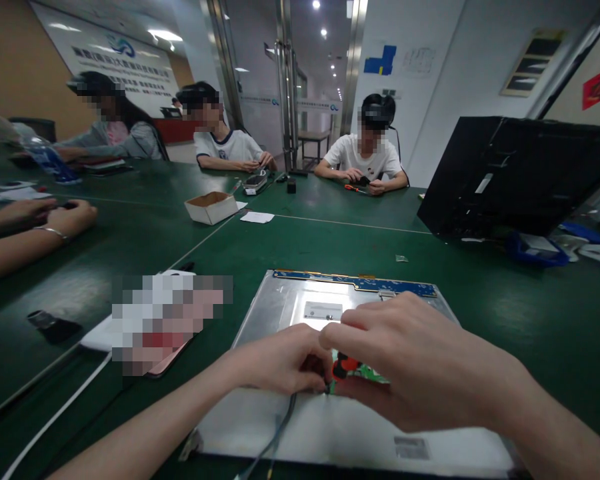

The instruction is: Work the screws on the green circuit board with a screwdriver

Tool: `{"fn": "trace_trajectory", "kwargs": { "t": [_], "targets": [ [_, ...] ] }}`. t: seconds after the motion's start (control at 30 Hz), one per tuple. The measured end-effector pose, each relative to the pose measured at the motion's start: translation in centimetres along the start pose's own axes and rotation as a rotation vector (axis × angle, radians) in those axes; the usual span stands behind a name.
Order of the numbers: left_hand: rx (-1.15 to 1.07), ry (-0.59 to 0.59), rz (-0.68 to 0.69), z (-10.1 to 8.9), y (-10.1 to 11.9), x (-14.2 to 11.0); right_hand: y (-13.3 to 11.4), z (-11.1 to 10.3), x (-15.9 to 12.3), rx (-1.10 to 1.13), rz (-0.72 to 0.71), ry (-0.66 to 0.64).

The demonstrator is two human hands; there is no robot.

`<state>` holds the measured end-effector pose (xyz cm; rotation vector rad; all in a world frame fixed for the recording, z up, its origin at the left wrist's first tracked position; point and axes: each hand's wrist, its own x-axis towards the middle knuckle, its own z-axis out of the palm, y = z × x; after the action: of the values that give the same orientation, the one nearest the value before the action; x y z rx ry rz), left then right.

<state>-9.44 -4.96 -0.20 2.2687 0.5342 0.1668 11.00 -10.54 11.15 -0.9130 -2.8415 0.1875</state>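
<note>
A silver metal display panel (260, 413) lies flat on the table in front of me, a narrow blue circuit strip (395, 285) along its far edge. Both my hands are over its middle, partly covering a green circuit board (375, 375). In my right hand (420, 363) is an orange and black screwdriver (344, 365), its handle mostly hidden by the fingers. The fingers of my left hand (295, 360) are pinched together by the board, close to the screwdriver; what they hold is hidden. A dark cable (285, 427) runs out from under that hand toward me.
Left of the panel lie a blurred-out pink phone-like item (173, 363) and a white cable (60, 417). Farther off are an open cardboard box (211, 208) and a large black monitor-like casing (515, 177). Several people work around the green table (330, 240); one person's hands (65, 217) are at left.
</note>
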Motion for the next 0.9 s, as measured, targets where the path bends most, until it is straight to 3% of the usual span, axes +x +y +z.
{"fn": "trace_trajectory", "kwargs": {
  "t": [0.9],
  "targets": [
    [0.012,-0.001,0.025,0.09,-0.06,0.09,-0.07,-0.03,0.08,0.011,0.005,0.008]
  ]
}}
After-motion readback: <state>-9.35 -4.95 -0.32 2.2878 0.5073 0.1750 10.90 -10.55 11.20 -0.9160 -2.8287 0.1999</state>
